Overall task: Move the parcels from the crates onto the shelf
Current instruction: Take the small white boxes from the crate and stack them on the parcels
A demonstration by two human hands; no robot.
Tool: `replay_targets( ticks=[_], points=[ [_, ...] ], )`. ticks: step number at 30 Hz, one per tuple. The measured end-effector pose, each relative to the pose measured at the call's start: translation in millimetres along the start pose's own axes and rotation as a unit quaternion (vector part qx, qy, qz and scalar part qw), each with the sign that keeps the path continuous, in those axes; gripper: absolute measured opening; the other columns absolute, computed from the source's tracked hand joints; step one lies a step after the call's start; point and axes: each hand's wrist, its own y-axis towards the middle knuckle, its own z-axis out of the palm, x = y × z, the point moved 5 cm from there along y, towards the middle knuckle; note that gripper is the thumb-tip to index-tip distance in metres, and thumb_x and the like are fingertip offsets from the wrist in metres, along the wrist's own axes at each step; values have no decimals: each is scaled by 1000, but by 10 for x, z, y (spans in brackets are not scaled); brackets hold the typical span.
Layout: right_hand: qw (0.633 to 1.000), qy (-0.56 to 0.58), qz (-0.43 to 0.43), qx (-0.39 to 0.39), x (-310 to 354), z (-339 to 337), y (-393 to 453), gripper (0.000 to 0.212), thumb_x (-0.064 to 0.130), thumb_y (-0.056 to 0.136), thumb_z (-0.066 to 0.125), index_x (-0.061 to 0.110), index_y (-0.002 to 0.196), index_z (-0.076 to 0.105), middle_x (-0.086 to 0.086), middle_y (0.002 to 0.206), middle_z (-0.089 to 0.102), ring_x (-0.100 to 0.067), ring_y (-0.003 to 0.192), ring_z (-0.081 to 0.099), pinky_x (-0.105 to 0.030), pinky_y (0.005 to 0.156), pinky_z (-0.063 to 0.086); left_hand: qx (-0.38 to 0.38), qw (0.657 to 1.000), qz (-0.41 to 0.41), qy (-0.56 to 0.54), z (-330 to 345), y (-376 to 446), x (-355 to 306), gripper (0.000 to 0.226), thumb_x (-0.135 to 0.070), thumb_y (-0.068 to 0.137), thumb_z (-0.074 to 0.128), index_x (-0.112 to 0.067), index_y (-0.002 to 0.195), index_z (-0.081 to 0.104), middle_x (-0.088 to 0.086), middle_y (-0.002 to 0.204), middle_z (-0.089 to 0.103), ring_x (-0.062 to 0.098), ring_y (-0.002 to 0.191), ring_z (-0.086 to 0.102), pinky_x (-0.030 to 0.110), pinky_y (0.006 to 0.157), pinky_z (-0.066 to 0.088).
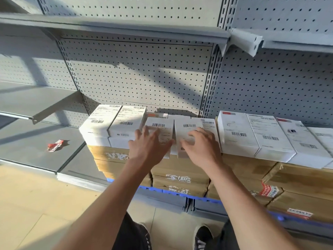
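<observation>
Two white parcels with barcode labels sit side by side on a stack of brown cartons (pixel 180 170) on the low grey shelf. My left hand (pixel 149 147) lies flat on the left parcel (pixel 160 129), fingers spread. My right hand (pixel 200 147) rests on the right parcel (pixel 189 130) with its fingers bent over the top. More white parcels (pixel 111 121) lie to the left, and a row of them (pixel 255 134) runs to the right. No crate shows.
Grey pegboard shelving (pixel 137 73) rises behind, with bare shelf boards at left (pixel 32 100) and above. A crumpled red-and-white wrapper (pixel 55 145) lies on the lower left shelf. Blue strips (pixel 162 191) edge the shelf under the cartons. My shoes stand on the tan floor.
</observation>
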Motion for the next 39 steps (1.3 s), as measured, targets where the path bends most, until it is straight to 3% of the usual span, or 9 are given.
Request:
replay_targets(
  ticks=[6, 14, 21, 25, 32, 39],
  points=[
    [998, -1, -37, 44, -35, 6, 7, 46, 36, 107, 45, 21, 150, 48, -1, 163, 32, -20, 154, 14, -43, 121, 22, -37, 999, 22, -18, 32, 63, 31, 66, -76, 93, 37, -33, 143, 45, 4, 156, 35, 29, 139, 32, 52, 103, 44],
    [996, 28, -55, 62, -94, 34, -20, 54, 46, 104, 48, 26, 154, 41, 4, 169, 16, -14, 156, 3, -48, 124, 14, -99, 989, 91, -55, 3, 70, 60, 39, -34, 108, 36, -21, 142, 51, 5, 154, 43, 27, 138, 40, 45, 105, 40],
    [994, 13, -75, 73, -17, 113, -28, 71, 61, 91, 61, 40, 154, 36, 8, 169, 13, -12, 155, -1, -61, 122, 14, -106, 990, 94, -13, 33, 115, 122, 34, -35, 106, 38, -25, 127, 62, -4, 141, 56, 21, 128, 49, 42, 96, 32],
    [994, -35, -88, 61, 38, 158, -14, 71, 61, 91, 61, 41, 154, 35, 7, 169, 12, -15, 155, 0, -62, 120, 15, -106, 991, 80, -11, 27, 129, 145, 41, -42, 106, 37, -28, 140, 55, -3, 149, 49, 21, 135, 39, 45, 103, 31],
    [992, -69, -90, 61, 106, 225, 4, 67, 62, 93, 55, 43, 153, 34, 6, 169, 12, -18, 156, 2, -65, 119, 14, -136, 988, 62, -39, -81, 130, 340, 44, -51, 103, 41, -28, 135, 60, -2, 148, 52, 23, 141, 36, 52, 107, 32],
    [991, -86, -86, 61, 128, 264, 108, 64, 62, 95, 50, 47, 154, 30, 8, 169, 11, -18, 156, 3, -64, 119, 15, -124, 990, 13, -59, -105, 139, 695, 39, -27, 103, 46, -24, 140, 57, 0, 151, 50, 23, 141, 37, 50, 114, 26]
  ],
)
